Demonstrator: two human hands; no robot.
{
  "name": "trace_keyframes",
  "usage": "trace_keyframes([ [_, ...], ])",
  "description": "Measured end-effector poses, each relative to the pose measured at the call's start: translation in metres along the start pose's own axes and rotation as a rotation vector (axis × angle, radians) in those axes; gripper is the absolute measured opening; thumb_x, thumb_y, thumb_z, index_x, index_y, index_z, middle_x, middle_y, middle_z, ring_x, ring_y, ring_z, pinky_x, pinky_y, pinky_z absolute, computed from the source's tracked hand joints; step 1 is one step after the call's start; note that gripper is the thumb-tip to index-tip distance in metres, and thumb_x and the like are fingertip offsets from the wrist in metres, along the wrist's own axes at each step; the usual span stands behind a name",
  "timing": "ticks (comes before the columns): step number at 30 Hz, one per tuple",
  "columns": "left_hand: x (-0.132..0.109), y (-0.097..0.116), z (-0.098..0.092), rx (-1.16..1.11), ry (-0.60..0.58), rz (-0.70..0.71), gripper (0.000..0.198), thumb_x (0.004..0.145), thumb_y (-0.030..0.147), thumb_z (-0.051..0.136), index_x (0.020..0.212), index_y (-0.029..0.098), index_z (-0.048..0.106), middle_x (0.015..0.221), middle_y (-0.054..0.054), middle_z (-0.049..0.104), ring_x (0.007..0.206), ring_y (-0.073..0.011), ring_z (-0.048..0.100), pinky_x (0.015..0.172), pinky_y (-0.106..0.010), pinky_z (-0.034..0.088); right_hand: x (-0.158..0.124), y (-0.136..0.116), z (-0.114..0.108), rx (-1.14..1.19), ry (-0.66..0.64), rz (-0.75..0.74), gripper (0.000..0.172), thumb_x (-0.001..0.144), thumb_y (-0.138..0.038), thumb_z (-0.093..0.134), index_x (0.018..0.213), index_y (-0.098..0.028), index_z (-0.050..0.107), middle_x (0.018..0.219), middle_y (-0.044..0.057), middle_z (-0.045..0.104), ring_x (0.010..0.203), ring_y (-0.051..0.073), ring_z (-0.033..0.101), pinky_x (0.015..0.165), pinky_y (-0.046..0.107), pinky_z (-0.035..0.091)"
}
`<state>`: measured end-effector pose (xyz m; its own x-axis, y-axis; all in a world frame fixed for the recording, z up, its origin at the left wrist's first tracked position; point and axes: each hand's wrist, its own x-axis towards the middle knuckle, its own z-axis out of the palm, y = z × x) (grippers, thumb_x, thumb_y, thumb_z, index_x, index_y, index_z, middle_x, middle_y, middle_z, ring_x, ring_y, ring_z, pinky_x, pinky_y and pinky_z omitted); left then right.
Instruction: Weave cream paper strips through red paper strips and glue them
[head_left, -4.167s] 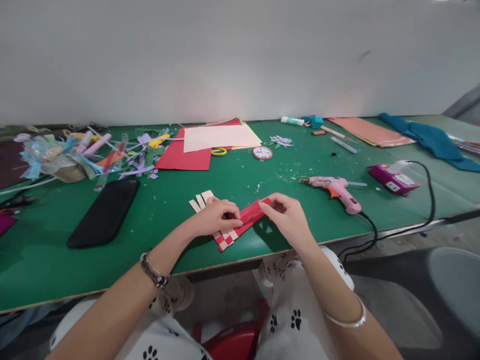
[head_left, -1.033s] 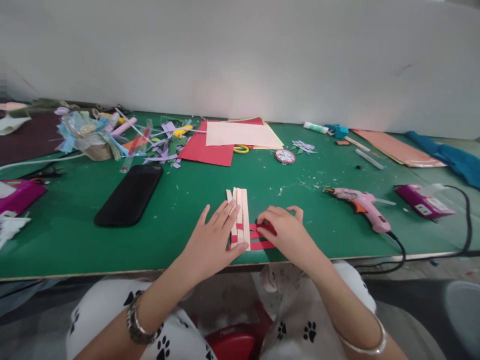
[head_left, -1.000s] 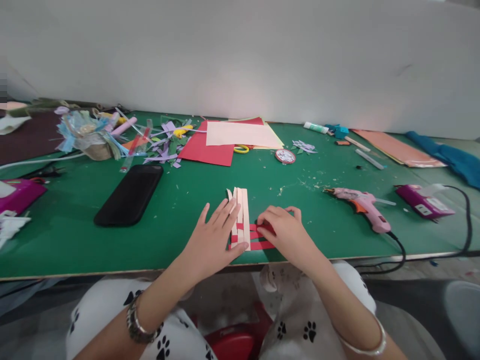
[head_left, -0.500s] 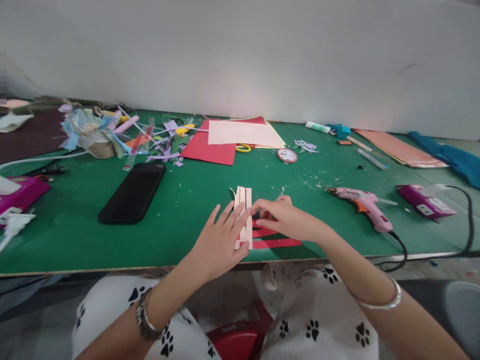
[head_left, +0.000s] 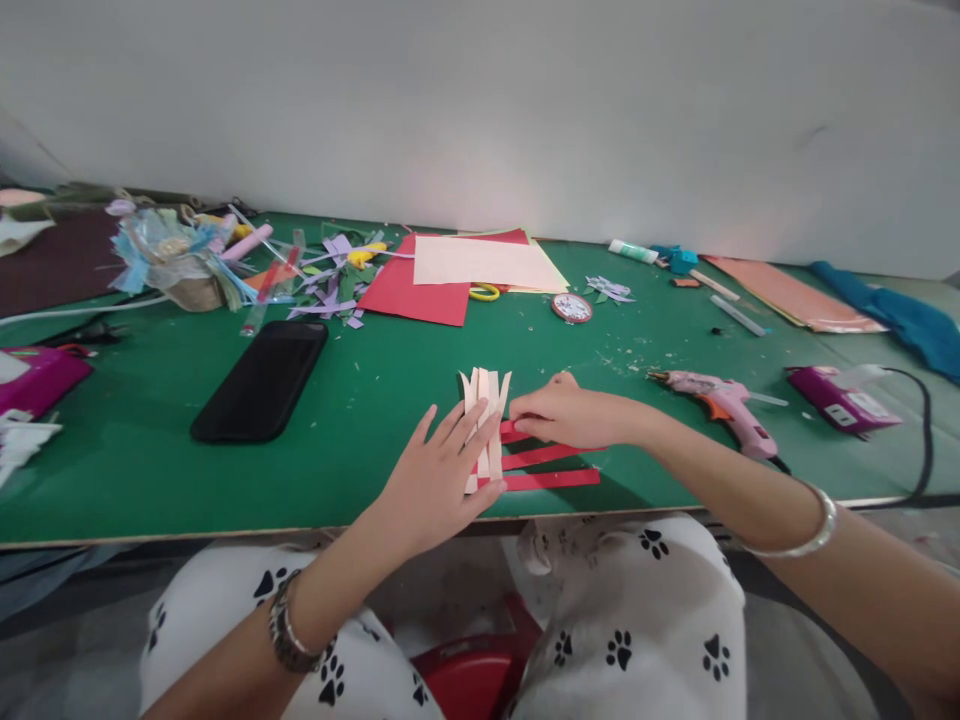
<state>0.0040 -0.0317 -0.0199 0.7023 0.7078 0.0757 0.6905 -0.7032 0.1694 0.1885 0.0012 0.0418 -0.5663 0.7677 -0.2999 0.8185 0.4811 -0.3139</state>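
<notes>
At the bench's (head_left: 360, 400) near edge I press my left hand (head_left: 439, 480), spread flat, on cream strips (head_left: 486, 395); right hand (head_left: 562, 412) pinches a red strip (head_left: 513, 432).

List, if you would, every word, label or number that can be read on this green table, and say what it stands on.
No text here can be read for certain.
Purple box with a white label: print too blurred to read.
Round red-rimmed white disc: markings too small to read.
Green-and-white glue stick: label too small to read.
Black phone: dark face, no text showing.
</notes>
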Motion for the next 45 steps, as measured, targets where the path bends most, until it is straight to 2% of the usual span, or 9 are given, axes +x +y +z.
trace_keyframes([
  [4, 0.001, -0.001, 0.000, -0.005, 0.004, 0.003, 0.055, 0.087, 0.040, 0.031, 0.136, 0.017, 0.022, 0.142, -0.007, 0.024, 0.128, -0.0261, 0.025, 0.102, -0.050, 0.020, -0.001, -0.001, -0.006, -0.114, -0.027, 0.047, 0.018, 0.081, -0.019, 0.042, 0.066, -0.018, 0.054, 0.062, -0.003, 0.058, 0.058, 0.011, 0.050, 0.077, 0.036, 0.030],
  [8, 0.001, -0.001, 0.001, -0.004, 0.010, 0.015, 0.054, 0.087, 0.044, 0.030, 0.134, 0.020, 0.026, 0.141, -0.007, 0.028, 0.128, -0.0270, 0.026, 0.102, -0.051, 0.020, -0.018, -0.010, 0.010, -0.337, 0.380, 0.080, 0.013, 0.081, -0.017, 0.043, 0.083, -0.018, 0.056, 0.087, 0.005, 0.060, 0.083, 0.018, 0.055, 0.088, 0.044, 0.024],
  [10, 0.000, -0.001, 0.002, 0.001, 0.014, 0.017, 0.055, 0.086, 0.047, 0.030, 0.134, 0.020, 0.027, 0.141, -0.007, 0.028, 0.127, -0.0278, 0.026, 0.102, -0.052, 0.019, -0.028, -0.015, 0.026, -0.302, 0.460, 0.018, 0.015, 0.083, -0.019, 0.042, 0.083, -0.019, 0.056, 0.083, 0.003, 0.061, 0.081, 0.017, 0.056, 0.090, 0.043, 0.025],
  [14, 0.000, 0.000, 0.002, 0.013, -0.003, 0.005, 0.060, 0.084, 0.051, 0.032, 0.135, 0.019, 0.027, 0.141, -0.007, 0.027, 0.128, -0.0284, 0.026, 0.102, -0.053, 0.017, -0.039, -0.018, 0.056, -0.110, 0.454, -0.002, 0.016, 0.079, -0.021, 0.050, 0.094, -0.019, 0.056, 0.095, 0.006, 0.061, 0.089, 0.018, 0.055, 0.076, 0.031, 0.041],
  [21, 0.001, 0.000, 0.001, 0.024, -0.014, -0.001, 0.058, 0.085, 0.053, 0.028, 0.133, 0.020, 0.030, 0.141, -0.008, 0.028, 0.127, -0.0282, 0.026, 0.101, -0.054, 0.018, -0.037, -0.022, 0.069, -0.010, 0.530, 0.050, 0.013, 0.079, -0.015, 0.049, 0.087, -0.016, 0.059, 0.082, 0.004, 0.060, 0.073, 0.014, 0.055, 0.064, 0.026, 0.043],
  [30, 0.002, 0.000, 0.002, 0.017, -0.024, -0.018, 0.057, 0.085, 0.053, 0.031, 0.134, 0.024, 0.027, 0.142, -0.009, 0.025, 0.128, -0.0286, 0.025, 0.099, -0.058, 0.020, -0.042, -0.021, 0.074, -0.097, 0.589, -0.038, 0.021, 0.087, -0.024, 0.039, 0.087, -0.017, 0.059, 0.082, 0.004, 0.060, 0.075, 0.014, 0.053, 0.069, 0.027, 0.037],
  [39, -0.003, -0.002, -0.002, 0.053, 0.113, -0.022, 0.057, 0.084, 0.052, 0.036, 0.132, 0.021, 0.033, 0.141, -0.011, 0.027, 0.126, -0.0289, 0.028, 0.100, -0.052, 0.023, -0.039, -0.019, 0.077, -0.202, 0.717, -0.003, 0.023, 0.088, -0.023, 0.040, 0.082, -0.023, 0.062, 0.077, -0.001, 0.060, 0.074, 0.013, 0.055, 0.077, 0.034, 0.022],
  [42, -0.007, -0.004, -0.009, 0.083, 0.165, 0.062, 0.053, 0.087, 0.048, 0.032, 0.134, 0.022, 0.029, 0.142, -0.008, 0.025, 0.128, -0.0255, 0.024, 0.102, -0.047, 0.019, -0.037, -0.018, 0.078, -0.228, 0.752, -0.015, 0.021, 0.086, -0.022, 0.042, 0.085, -0.024, 0.063, 0.079, -0.001, 0.062, 0.076, 0.013, 0.056, 0.080, 0.035, 0.021],
  [45, -0.010, -0.004, -0.010, 0.090, 0.080, 0.228, 0.054, 0.089, 0.048, 0.024, 0.136, 0.022, 0.021, 0.143, -0.003, 0.023, 0.131, -0.0205, 0.018, 0.105, -0.044, 0.014, -0.035, -0.016, 0.079, -0.228, 0.750, -0.031, 0.020, 0.086, -0.022, 0.043, 0.084, -0.022, 0.063, 0.082, 0.000, 0.063, 0.077, 0.014, 0.055, 0.081, 0.035, 0.022],
])
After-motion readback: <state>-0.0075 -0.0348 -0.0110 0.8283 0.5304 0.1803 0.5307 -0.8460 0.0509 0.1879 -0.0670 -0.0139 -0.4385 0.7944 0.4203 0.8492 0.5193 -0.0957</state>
